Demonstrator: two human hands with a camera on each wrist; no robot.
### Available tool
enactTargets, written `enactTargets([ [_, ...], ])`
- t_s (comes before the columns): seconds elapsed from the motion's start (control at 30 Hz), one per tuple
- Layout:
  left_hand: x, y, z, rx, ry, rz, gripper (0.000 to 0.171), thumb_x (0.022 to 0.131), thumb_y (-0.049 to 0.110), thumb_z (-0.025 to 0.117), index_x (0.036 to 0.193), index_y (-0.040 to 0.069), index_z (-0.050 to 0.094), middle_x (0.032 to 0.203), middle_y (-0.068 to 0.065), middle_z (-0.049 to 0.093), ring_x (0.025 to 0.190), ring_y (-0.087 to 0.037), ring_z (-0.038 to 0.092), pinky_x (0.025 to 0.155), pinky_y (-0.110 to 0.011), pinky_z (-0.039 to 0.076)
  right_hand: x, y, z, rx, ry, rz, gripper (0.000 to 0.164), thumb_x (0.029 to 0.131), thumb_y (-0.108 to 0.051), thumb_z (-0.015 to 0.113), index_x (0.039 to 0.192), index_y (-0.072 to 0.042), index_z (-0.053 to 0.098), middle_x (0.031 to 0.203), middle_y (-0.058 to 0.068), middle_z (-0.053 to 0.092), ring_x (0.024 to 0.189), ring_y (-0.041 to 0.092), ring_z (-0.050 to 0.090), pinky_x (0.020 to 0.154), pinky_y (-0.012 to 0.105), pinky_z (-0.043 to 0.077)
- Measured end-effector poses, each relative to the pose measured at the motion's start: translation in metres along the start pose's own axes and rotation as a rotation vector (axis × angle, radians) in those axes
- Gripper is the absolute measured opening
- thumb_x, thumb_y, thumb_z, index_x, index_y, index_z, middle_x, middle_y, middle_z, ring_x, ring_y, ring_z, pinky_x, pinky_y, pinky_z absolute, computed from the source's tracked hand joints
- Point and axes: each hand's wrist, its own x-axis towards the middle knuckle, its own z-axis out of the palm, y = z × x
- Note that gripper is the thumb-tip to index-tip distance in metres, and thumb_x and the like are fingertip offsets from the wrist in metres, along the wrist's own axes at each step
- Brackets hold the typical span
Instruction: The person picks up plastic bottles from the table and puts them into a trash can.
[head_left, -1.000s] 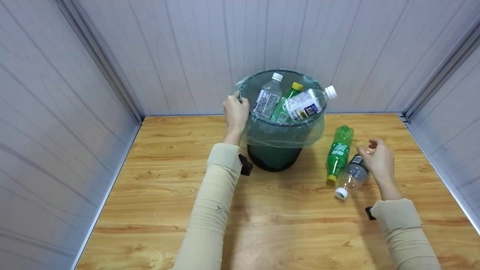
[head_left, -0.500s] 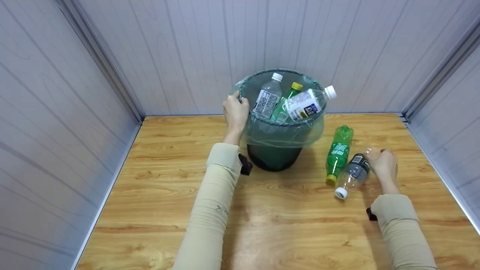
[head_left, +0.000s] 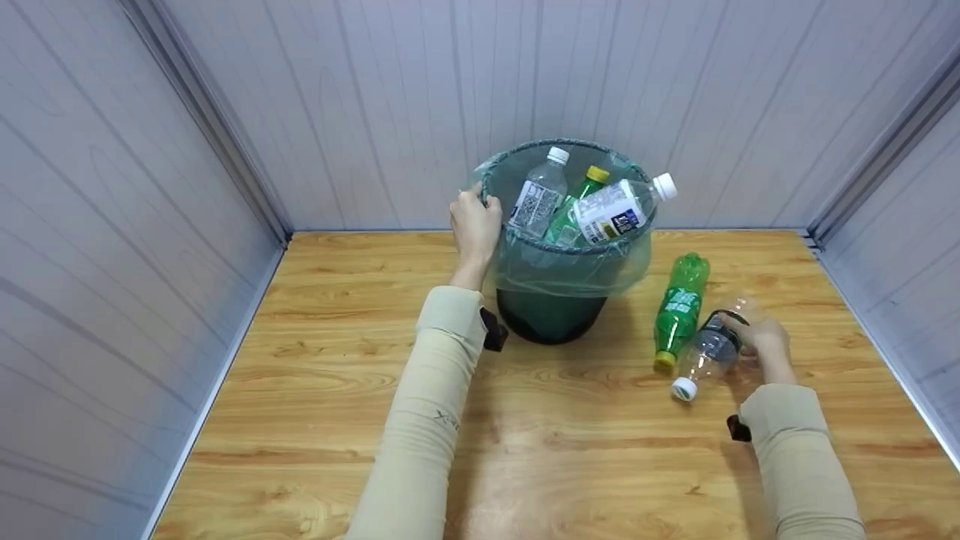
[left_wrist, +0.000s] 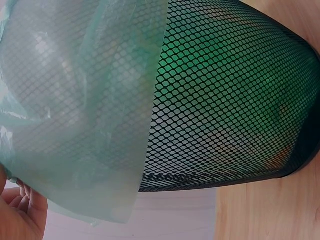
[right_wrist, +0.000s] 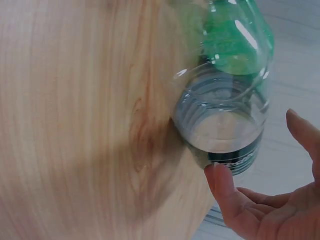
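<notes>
My left hand (head_left: 475, 225) grips the left rim of a mesh trash can (head_left: 551, 319) lined with a thin green plastic bag (head_left: 574, 274). In the left wrist view its curled fingers (left_wrist: 30, 210) hold the rim through the bag's folded edge. On the table at the right lies a clear plastic bottle (head_left: 705, 356) with a dark label and white cap. My right hand (head_left: 765, 341) is at its right side, fingertips (right_wrist: 222, 177) touching it by the label while the thumb (right_wrist: 300, 127) stands apart. Beside it lies a green bottle (head_left: 679, 311) with a yellow cap.
Inside the can are an upright clear bottle (head_left: 541, 195), a green bottle (head_left: 583, 199) with a yellow cap, and a white-labelled bottle (head_left: 619, 210) jutting over the right rim. Pale panel walls (head_left: 390, 112) enclose the wooden table (head_left: 337, 390).
My right hand has come down from above the clear bottle to its right side, its fingers now against the bottle. The left hand keeps its grip on the rim.
</notes>
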Motion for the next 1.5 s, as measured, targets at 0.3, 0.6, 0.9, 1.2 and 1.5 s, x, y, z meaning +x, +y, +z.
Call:
enactTargets([
  [0.3, 0.002, 0.0, 0.001, -0.001, 0.008, 0.004, 0.035, 0.086, 0.011, 0.051, 0.118, -0.001, 0.055, 0.114, -0.016, 0.056, 0.096, -0.019, 0.058, 0.08, -0.03, 0.045, 0.004, 0.012, 0.003, 0.377, -0.242, 0.151, 0.068, 0.081, -0.044, 0.057, 0.114, 0.01, 0.033, 0.078, 0.012, 0.054, 0.065, 0.023, 0.061, 0.07, 0.037, 0.05],
  [0.6, 0.001, -0.001, 0.001, -0.017, 0.0, -0.009, 0.035, 0.087, 0.011, 0.051, 0.119, -0.001, 0.054, 0.114, -0.016, 0.056, 0.079, -0.015, 0.059, 0.075, -0.028, 0.046, 0.019, 0.023, 0.005, 0.378, -0.329, 0.152, 0.078, 0.076, -0.05, 0.059, 0.111, 0.013, 0.031, 0.064, 0.008, 0.055, 0.057, 0.02, 0.061, 0.063, 0.033, 0.051],
  [0.9, 0.001, -0.001, 0.001, -0.046, -0.012, -0.015, 0.035, 0.087, 0.011, 0.051, 0.12, -0.002, 0.053, 0.115, -0.017, 0.055, 0.083, -0.016, 0.059, 0.077, -0.028, 0.046, 0.012, 0.026, -0.004, 0.379, -0.209, 0.138, 0.076, 0.065, -0.055, 0.067, 0.099, 0.009, 0.045, 0.061, 0.005, 0.058, 0.057, 0.016, 0.061, 0.064, 0.029, 0.05],
  [1.2, 0.0, -0.002, 0.002, -0.057, -0.005, -0.008, 0.035, 0.087, 0.011, 0.051, 0.12, -0.002, 0.053, 0.118, -0.016, 0.053, 0.099, -0.019, 0.056, 0.084, -0.028, 0.044, 0.0, 0.014, -0.018, 0.524, -0.128, 0.021, 0.095, 0.079, -0.045, 0.059, 0.135, 0.014, 0.01, 0.119, 0.028, 0.04, 0.064, 0.01, 0.059, 0.072, 0.033, 0.05],
  [1.5, 0.001, -0.003, 0.002, -0.043, -0.003, 0.0, 0.035, 0.087, 0.012, 0.051, 0.119, -0.002, 0.054, 0.118, -0.016, 0.053, 0.107, -0.021, 0.051, 0.089, -0.03, 0.04, -0.053, -0.032, -0.04, 0.798, -0.127, -0.178, 0.095, 0.079, -0.031, 0.065, 0.137, 0.009, 0.0, 0.096, 0.003, 0.047, 0.067, 0.006, 0.06, 0.068, 0.031, 0.05],
])
